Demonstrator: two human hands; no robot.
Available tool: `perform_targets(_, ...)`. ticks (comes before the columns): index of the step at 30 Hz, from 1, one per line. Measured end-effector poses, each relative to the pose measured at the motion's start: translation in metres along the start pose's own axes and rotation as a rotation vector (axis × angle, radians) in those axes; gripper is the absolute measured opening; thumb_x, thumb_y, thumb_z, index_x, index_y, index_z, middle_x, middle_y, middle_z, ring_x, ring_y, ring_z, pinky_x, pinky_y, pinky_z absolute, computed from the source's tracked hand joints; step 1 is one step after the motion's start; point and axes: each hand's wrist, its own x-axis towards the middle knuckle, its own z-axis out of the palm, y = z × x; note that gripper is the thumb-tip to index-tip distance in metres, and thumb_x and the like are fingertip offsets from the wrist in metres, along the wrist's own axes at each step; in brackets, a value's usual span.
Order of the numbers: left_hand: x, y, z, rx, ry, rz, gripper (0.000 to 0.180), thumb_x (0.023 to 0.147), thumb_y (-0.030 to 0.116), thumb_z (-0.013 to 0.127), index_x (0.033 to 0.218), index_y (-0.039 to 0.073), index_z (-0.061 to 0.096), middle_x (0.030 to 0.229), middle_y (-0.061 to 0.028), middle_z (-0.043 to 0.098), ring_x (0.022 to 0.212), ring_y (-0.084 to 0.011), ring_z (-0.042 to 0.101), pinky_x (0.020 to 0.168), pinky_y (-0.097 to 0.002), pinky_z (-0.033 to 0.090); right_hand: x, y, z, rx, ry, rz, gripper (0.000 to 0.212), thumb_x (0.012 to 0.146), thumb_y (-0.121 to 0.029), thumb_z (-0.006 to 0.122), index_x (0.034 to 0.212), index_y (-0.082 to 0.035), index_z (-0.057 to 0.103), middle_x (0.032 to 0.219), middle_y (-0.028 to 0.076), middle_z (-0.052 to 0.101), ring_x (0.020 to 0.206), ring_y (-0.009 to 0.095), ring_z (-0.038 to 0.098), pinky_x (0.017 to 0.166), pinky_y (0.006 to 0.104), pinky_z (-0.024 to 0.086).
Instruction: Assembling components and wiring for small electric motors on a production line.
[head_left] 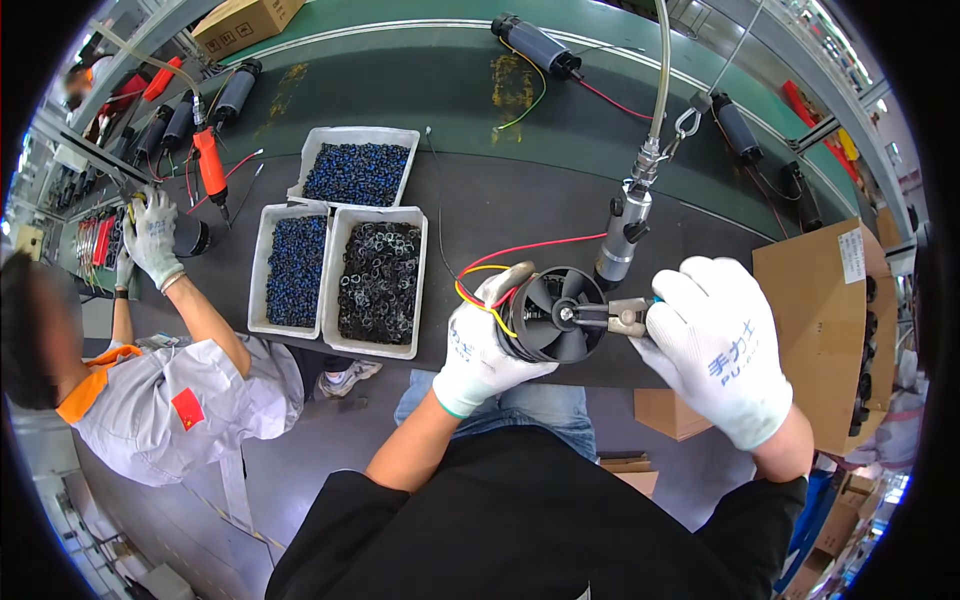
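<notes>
My left hand (478,350), in a white glove, is wrapped round a black cylindrical fan unit (573,345) with its bladed end facing up. Red, yellow and black wires (489,268) run out past my thumb. In my gloved right hand (725,340) is a pair of pliers (627,317), their handles mostly hidden by my fingers. The pliers' nose reaches over the blades to the fan's central shaft; whether a ring sits at the tips is too small to tell. Just beyond the fan hangs a silver air tool (626,225) on a hose.
Left of my hands stand white trays of small blue parts (358,174) and black rings (380,285). Grey motors (540,45) lie on the green conveyor (400,65). An open carton (810,320) is at right. A gloved co-worker (180,400) sits left, near a hanging orange screwdriver (210,165).
</notes>
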Motion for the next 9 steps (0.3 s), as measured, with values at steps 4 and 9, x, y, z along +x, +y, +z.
perform_targets(4, -0.004, -0.002, 0.006, 0.050, 0.059, 0.065, 0.087, 0.067, 0.022, 0.095, 0.138, -0.007, 0.053, 0.114, -0.0178, 0.074, 0.101, -0.0297, 0.077, 0.089, -0.0389, 0.062, -0.008, -0.022, 0.001, -0.019, 0.009, 0.113, 0.030, 0.066, -0.016, 0.084, 0.075, -0.010, 0.056, 0.086, 0.007, 0.053, 0.081, 0.027, 0.055, 0.072, 0.0414, 0.044)
perform_targets(9, -0.004, -0.002, 0.007, 0.075, 0.059, 0.069, 0.083, 0.070, 0.021, 0.093, 0.139, -0.005, 0.054, 0.113, -0.0169, 0.074, 0.099, -0.0311, 0.077, 0.087, -0.0399, 0.062, -0.006, -0.014, 0.001, -0.022, 0.017, 0.067, 0.020, 0.074, -0.020, 0.077, 0.081, -0.012, 0.060, 0.083, 0.006, 0.051, 0.080, 0.024, 0.054, 0.069, 0.0397, 0.041)
